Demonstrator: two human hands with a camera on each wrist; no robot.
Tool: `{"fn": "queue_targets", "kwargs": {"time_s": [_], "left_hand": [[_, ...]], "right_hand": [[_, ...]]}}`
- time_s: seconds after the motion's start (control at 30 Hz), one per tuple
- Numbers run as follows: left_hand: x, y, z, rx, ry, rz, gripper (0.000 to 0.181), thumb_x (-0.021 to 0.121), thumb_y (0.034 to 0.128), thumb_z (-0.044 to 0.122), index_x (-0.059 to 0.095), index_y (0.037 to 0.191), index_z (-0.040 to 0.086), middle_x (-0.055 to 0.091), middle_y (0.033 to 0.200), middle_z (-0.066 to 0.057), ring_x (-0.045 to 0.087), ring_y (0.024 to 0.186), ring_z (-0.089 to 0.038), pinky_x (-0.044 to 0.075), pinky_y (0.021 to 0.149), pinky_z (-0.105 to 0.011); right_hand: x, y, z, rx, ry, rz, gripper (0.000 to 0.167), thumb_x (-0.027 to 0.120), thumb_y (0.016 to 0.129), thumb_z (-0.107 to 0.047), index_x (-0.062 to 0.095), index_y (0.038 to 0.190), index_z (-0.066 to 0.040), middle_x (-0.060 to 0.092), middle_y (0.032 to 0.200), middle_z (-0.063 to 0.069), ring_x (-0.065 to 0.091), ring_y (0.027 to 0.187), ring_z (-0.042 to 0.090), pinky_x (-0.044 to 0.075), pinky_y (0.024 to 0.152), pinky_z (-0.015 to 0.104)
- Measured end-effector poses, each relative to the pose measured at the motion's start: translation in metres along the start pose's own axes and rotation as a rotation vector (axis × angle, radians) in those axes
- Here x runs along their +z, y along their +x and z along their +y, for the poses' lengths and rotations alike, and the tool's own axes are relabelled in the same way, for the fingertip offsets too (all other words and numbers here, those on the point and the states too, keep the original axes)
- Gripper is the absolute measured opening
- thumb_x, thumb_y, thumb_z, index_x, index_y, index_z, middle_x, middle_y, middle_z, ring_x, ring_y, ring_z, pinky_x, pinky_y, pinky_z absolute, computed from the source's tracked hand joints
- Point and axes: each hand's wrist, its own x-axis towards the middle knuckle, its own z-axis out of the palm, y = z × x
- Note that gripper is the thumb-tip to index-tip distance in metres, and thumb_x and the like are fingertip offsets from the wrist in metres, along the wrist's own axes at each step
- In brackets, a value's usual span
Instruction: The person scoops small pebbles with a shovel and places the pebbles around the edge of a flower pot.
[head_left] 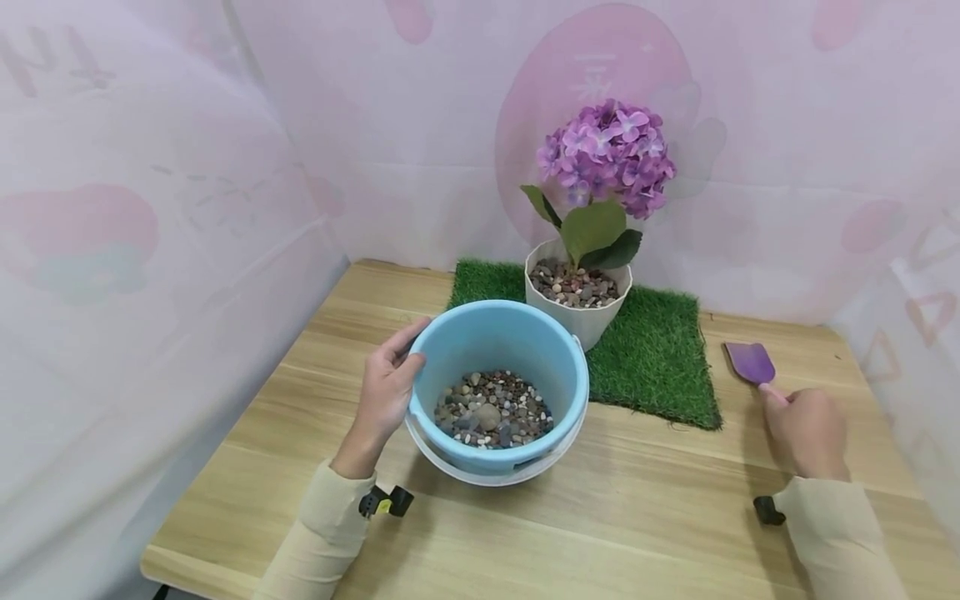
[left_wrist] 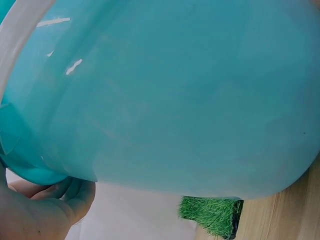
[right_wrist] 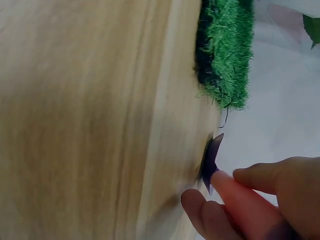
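A light blue bucket [head_left: 501, 333] stands on the wooden table, stones [head_left: 491, 412] covering its bottom. At its left rim, my left hand [head_left: 386, 387] grips the edge, thumb towards the inside. The left wrist view is mostly filled by the bucket's side [left_wrist: 180, 100], with part of the left hand [left_wrist: 45, 210] at lower left. On the right, my right hand [head_left: 812, 429] holds the pink handle of a small shovel [head_left: 752, 363] with a purple blade. From the right wrist, the fingers and thumb [right_wrist: 280, 175] lie about the handle [right_wrist: 245, 202]; the blade is low over the table.
Behind the bucket, a white pot [head_left: 577, 321] with stones and a purple hydrangea [head_left: 611, 154] stands on a green grass mat [head_left: 660, 358]. The bucket's white handle [head_left: 491, 481] hangs round its front. Printed cloth walls [head_left: 420, 208] enclose the wooden table [head_left: 637, 517].
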Motion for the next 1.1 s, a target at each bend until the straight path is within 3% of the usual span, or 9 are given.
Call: {"fn": "queue_targets", "kwargs": {"time_s": [0.17,0.3,0.47,0.57,0.87,0.97,1.03,1.1], "left_hand": [[0.001,0.001,0.000,0.000,0.011,-0.002,0.048,0.049,0.1027,-0.002,0.055,0.150,-0.001,0.059,0.151,-0.023,0.062,0.135,-0.039,0.061,0.102,-0.034],[0.001,0.001,0.000,-0.002,0.018,-0.007,0.048,0.049,0.1027,-0.002,0.054,0.151,-0.001,0.058,0.152,-0.023,0.061,0.136,-0.040,0.060,0.103,-0.035],[0.000,0.000,0.001,0.000,0.028,-0.025,0.048,0.048,0.1034,-0.001,0.054,0.151,-0.001,0.057,0.153,-0.023,0.060,0.137,-0.040,0.059,0.105,-0.037],[-0.001,0.000,0.002,-0.003,0.060,-0.040,0.048,0.048,0.1041,0.000,0.053,0.152,0.000,0.058,0.153,-0.022,0.060,0.138,-0.040,0.058,0.107,-0.041],[-0.011,0.003,0.010,0.064,0.275,-0.120,0.045,0.043,0.1115,0.015,0.052,0.152,-0.001,0.061,0.148,-0.024,0.067,0.128,-0.043,0.063,0.101,-0.055],[-0.019,0.007,0.010,0.073,0.337,-0.138,0.045,0.041,0.1130,0.019,0.054,0.151,-0.002,0.063,0.147,-0.024,0.065,0.130,-0.043,0.059,0.107,-0.060],[-0.024,0.011,0.010,0.071,0.367,-0.145,0.046,0.040,0.1135,0.021,0.054,0.150,-0.003,0.062,0.147,-0.025,0.061,0.135,-0.044,0.052,0.115,-0.062],[-0.031,0.016,0.008,0.059,0.402,-0.148,0.048,0.039,0.1139,0.024,0.053,0.151,-0.002,0.060,0.149,-0.025,0.056,0.141,-0.044,0.046,0.120,-0.064]], "right_hand": [[0.000,-0.004,0.002,-0.016,-0.096,-0.057,0.063,0.051,0.108,-0.041,0.066,0.066,0.003,0.064,0.063,0.018,0.058,0.058,0.031,0.042,0.044,0.034],[0.001,-0.005,0.000,-0.005,-0.166,-0.089,0.062,0.048,0.109,-0.043,0.055,0.060,-0.005,0.061,0.064,0.021,0.057,0.056,0.033,0.043,0.041,0.040],[0.001,-0.006,-0.002,0.013,-0.232,-0.110,0.062,0.047,0.109,-0.044,0.057,0.067,0.000,0.059,0.073,0.034,0.059,0.062,0.041,0.045,0.045,0.046],[0.001,-0.007,-0.002,0.012,-0.246,-0.121,0.061,0.046,0.109,-0.043,0.057,0.068,0.001,0.058,0.073,0.034,0.057,0.063,0.040,0.044,0.046,0.047],[-0.002,-0.003,-0.011,-0.006,-0.259,-0.171,0.054,0.049,0.107,-0.040,0.054,0.069,-0.002,0.058,0.076,0.032,0.057,0.064,0.037,0.047,0.047,0.042],[-0.004,-0.003,-0.019,-0.037,-0.273,-0.206,0.050,0.049,0.107,-0.037,0.053,0.071,-0.001,0.060,0.083,0.036,0.061,0.068,0.042,0.050,0.048,0.043],[-0.006,-0.004,-0.027,-0.075,-0.268,-0.212,0.048,0.049,0.106,-0.033,0.057,0.078,0.005,0.062,0.089,0.041,0.064,0.073,0.048,0.053,0.051,0.049],[-0.008,-0.005,-0.037,-0.114,-0.252,-0.227,0.051,0.049,0.107,-0.032,0.061,0.096,0.015,0.062,0.102,0.048,0.065,0.084,0.058,0.057,0.058,0.057]]}}
